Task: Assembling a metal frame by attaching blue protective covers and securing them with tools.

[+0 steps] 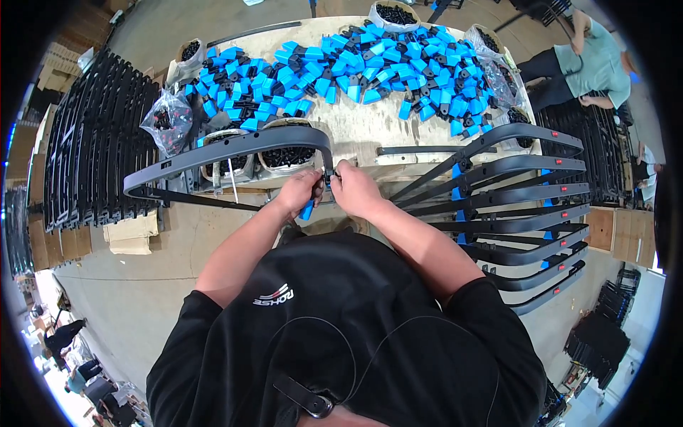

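Note:
A long black looped frame (235,146) lies across the near edge of the workbench, its curved end close to me. My left hand (302,192) is closed at that end on a small blue-and-black plastic piece (306,211), whose blue part points down toward me. Right beside it, my right hand (356,189) grips the end of the black frame, thumb pressed against it. The fingers partly hide where the piece and the frame meet. Many similar blue-and-black pieces (348,71) are heaped on the workbench (334,128) beyond my hands.
Several matching black frames (523,171) with red marks are stacked at the right. More black frames (99,142) stand at the left. Bags of small black parts (288,156) line the bench, one clear bag (169,122) at its left. A person (594,60) stands beyond the right end.

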Tool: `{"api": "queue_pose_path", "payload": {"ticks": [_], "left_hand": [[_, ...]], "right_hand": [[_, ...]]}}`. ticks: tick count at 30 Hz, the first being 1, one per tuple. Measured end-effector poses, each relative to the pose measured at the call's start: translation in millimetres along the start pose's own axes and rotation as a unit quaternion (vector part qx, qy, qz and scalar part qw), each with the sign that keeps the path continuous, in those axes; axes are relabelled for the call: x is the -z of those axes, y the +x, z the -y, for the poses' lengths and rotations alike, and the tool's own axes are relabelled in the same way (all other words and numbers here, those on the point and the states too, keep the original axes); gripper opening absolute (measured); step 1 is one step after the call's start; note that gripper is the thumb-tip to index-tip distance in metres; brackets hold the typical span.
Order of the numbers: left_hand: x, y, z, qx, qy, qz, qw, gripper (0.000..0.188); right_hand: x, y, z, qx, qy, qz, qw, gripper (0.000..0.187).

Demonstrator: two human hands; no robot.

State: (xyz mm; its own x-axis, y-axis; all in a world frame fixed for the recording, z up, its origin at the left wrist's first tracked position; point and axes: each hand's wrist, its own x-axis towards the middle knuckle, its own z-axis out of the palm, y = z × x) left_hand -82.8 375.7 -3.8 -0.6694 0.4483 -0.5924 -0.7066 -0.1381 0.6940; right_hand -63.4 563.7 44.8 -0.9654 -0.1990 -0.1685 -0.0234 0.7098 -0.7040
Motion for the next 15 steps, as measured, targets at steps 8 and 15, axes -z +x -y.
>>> {"api": "queue_pose_path", "payload": {"ticks": [8,15], "left_hand": [[-1.6,-5.4,-5.2,-0.047,0.090,-0.051,0.994,0.021],[0.5,-10.6,0.7,-0.230,0.370,-0.127,0.891,0.016]], "right_hand": [[0.3,0.6,-2.3,-0.007,0.000,0.011,1.000,0.023],[1.7,0.6,-2.8,-0.015,0.009,0.016,1.000,0.025]]}}
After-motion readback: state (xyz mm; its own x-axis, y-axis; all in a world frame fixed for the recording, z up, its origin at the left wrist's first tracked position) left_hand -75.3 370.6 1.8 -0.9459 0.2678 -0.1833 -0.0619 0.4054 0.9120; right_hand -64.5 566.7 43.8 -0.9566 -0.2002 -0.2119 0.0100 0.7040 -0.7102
